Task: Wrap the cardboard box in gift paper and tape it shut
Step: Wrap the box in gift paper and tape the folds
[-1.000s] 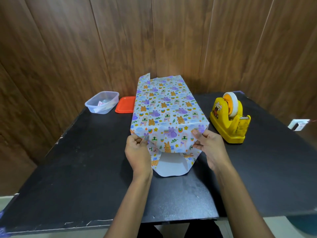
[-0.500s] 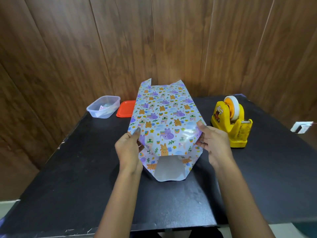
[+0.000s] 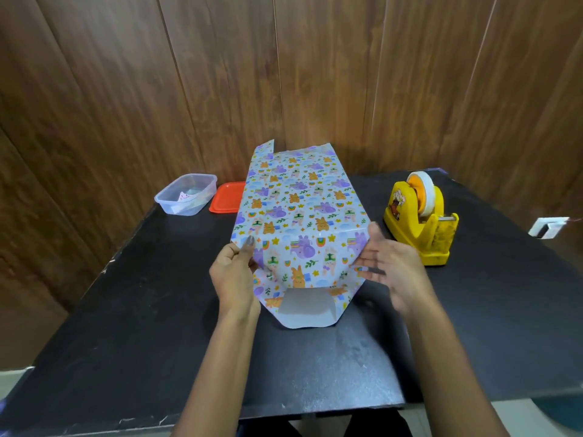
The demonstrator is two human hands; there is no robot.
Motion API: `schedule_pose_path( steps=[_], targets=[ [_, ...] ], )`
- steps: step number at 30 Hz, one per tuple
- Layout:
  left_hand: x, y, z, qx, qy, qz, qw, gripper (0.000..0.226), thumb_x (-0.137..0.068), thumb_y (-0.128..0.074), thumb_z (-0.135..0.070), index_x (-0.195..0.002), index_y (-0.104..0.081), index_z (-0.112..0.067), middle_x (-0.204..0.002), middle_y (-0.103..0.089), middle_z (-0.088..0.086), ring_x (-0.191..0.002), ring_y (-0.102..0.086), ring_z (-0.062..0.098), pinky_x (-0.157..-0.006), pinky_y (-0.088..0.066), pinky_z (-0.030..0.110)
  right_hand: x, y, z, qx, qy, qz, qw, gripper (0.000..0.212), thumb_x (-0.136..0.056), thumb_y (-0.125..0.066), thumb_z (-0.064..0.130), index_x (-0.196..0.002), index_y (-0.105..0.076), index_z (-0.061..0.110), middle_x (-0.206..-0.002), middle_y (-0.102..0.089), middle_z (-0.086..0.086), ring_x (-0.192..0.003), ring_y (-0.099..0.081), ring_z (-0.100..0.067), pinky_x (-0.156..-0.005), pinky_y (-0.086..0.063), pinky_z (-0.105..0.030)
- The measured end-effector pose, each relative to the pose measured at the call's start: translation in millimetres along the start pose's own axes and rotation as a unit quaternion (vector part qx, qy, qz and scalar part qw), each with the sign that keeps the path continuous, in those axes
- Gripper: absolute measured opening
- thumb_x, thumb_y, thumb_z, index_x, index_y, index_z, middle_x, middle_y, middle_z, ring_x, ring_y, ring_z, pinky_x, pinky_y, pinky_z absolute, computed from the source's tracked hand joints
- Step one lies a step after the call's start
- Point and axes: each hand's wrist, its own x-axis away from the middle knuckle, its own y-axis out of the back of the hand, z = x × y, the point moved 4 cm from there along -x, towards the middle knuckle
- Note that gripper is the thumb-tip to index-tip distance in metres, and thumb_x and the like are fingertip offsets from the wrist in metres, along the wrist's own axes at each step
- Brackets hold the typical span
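A box wrapped in gift paper (image 3: 299,209) with purple and orange animal prints lies lengthwise in the middle of the black table (image 3: 126,310); the cardboard itself is hidden. Its near end has the paper folded down, and a white-backed flap (image 3: 307,310) lies flat on the table toward me. My left hand (image 3: 235,272) presses the left near corner of the paper with the thumb on top. My right hand (image 3: 388,263) is flat and straight-fingered against the right near side fold. A yellow tape dispenser (image 3: 421,222) with a white roll stands to the right.
A clear plastic tub (image 3: 186,193) with paper scraps and an orange lid (image 3: 228,197) sit at the table's back left. Wooden wall panels rise right behind the table. A white wall fitting (image 3: 549,227) is at the far right.
Both hands have slid outward from the front face to the side folds of the near end. My right hand has opened flat. The far end of the paper looks the same.
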Motion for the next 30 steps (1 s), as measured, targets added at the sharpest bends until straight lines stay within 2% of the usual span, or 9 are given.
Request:
schedule_pose_path(
  steps=[6, 8, 11, 14, 17, 19, 23, 28, 30],
  targets=[
    [0.2, 0.0, 0.6, 0.006, 0.004, -0.002, 1.000, 0.025, -0.088, -0.063, -0.010, -0.067, -0.051, -0.008, -0.070, -0.057, 0.006, -0.061, -0.051, 0.014, -0.054, -0.046, 0.023, -0.5, -12.6, 3.1, -0.064, 0.019, -0.040, 0.997, 0.029, -0.091, -0.060, 0.015, -0.065, -0.052, 0.005, -0.066, -0.070, -0.001, -0.056, -0.066, -0.012, -0.051, -0.054, -0.022],
    [1.2, -0.9, 0.9, 0.003, 0.001, -0.003, 1.000, 0.026, -0.088, -0.064, -0.011, -0.065, -0.050, -0.008, -0.068, -0.056, 0.005, -0.060, -0.048, 0.014, -0.054, -0.043, 0.023, 4.1, -7.6, 8.5, 0.089, 0.054, -0.115, 0.988, 0.030, -0.094, -0.055, 0.025, -0.073, -0.058, 0.003, -0.082, -0.070, -0.011, -0.073, -0.067, -0.023, -0.068, -0.055, -0.036],
    [1.3, -1.3, 0.4, 0.001, -0.008, -0.003, 1.000, 0.027, -0.088, -0.064, -0.011, -0.065, -0.049, -0.009, -0.066, -0.056, 0.004, -0.058, -0.047, 0.014, -0.053, -0.044, 0.023, 22.4, -20.9, 36.7, 0.433, 0.197, -0.294, 0.829, 0.030, -0.094, -0.051, 0.033, -0.096, -0.062, 0.005, -0.104, -0.059, -0.014, -0.104, -0.051, -0.033, -0.082, -0.040, -0.041],
    [0.4, -1.0, 2.0, -0.001, -0.016, -0.008, 1.000, 0.029, -0.087, -0.064, -0.012, -0.063, -0.048, -0.010, -0.065, -0.052, 0.006, -0.059, -0.044, 0.016, -0.056, -0.041, 0.028, 24.7, -85.3, 46.0, 0.514, 0.392, -0.161, 0.746, 0.031, -0.087, -0.057, 0.031, -0.101, -0.068, 0.005, -0.108, -0.063, -0.018, -0.104, -0.059, -0.036, -0.084, -0.048, -0.041],
    [-1.0, 0.7, 4.7, -0.005, -0.025, -0.010, 1.000, 0.032, -0.087, -0.064, -0.011, -0.060, -0.047, -0.011, -0.064, -0.045, 0.006, -0.059, -0.037, 0.017, -0.054, -0.036, 0.030, 12.2, -126.8, 16.0, 0.632, 0.340, 0.100, 0.689, 0.046, -0.102, -0.030, 0.036, -0.144, -0.035, 0.021, -0.154, -0.029, -0.003, -0.142, -0.024, -0.020, -0.113, -0.018, -0.042],
    [-1.8, 0.4, 5.9, 0.002, -0.023, -0.013, 1.000, 0.032, -0.086, -0.065, -0.012, -0.060, -0.046, -0.012, -0.064, -0.044, 0.005, -0.059, -0.036, 0.017, -0.055, -0.035, 0.030, 6.7, -114.4, 10.4, 0.666, 0.296, 0.098, 0.677, 0.048, -0.103, -0.019, 0.039, -0.150, -0.017, 0.028, -0.158, -0.012, 0.008, -0.146, -0.008, -0.012, -0.116, -0.002, -0.042],
    [-2.1, -0.4, 8.6, 0.013, -0.017, -0.020, 1.000, 0.031, -0.086, -0.067, -0.014, -0.062, -0.047, -0.012, -0.066, -0.049, 0.006, -0.065, -0.041, 0.019, -0.059, -0.039, 0.031, -0.2, -68.1, 20.6, 0.684, 0.212, 0.026, 0.698, 0.049, -0.102, -0.021, 0.040, -0.149, -0.016, 0.029, -0.159, -0.006, 0.008, -0.147, -0.001, -0.014, -0.115, 0.003, -0.050],
    [-1.4, -0.2, 10.1, 0.017, -0.015, -0.008, 1.000, 0.023, -0.087, -0.065, -0.014, -0.069, -0.052, -0.011, -0.076, -0.054, 0.008, -0.075, -0.046, 0.023, -0.070, -0.042, 0.038, 22.4, -23.2, 19.6, 0.377, 0.183, -0.253, 0.872, 0.032, -0.094, -0.049, 0.040, -0.101, -0.057, 0.010, -0.116, -0.055, -0.012, -0.115, -0.043, -0.030, -0.091, -0.035, -0.039],
    [2.1, -0.9, 8.6, 0.017, -0.019, -0.006, 1.000, 0.019, -0.088, -0.064, -0.012, -0.071, -0.056, -0.011, -0.073, -0.059, 0.006, -0.073, -0.050, 0.021, -0.069, -0.045, 0.036, 16.8, -17.5, 1.6, 0.149, 0.049, -0.156, 0.975, 0.031, -0.090, -0.059, 0.035, -0.073, -0.052, 0.011, -0.080, -0.058, -0.008, -0.081, -0.053, -0.030, -0.062, -0.043, -0.030]
  ],
)
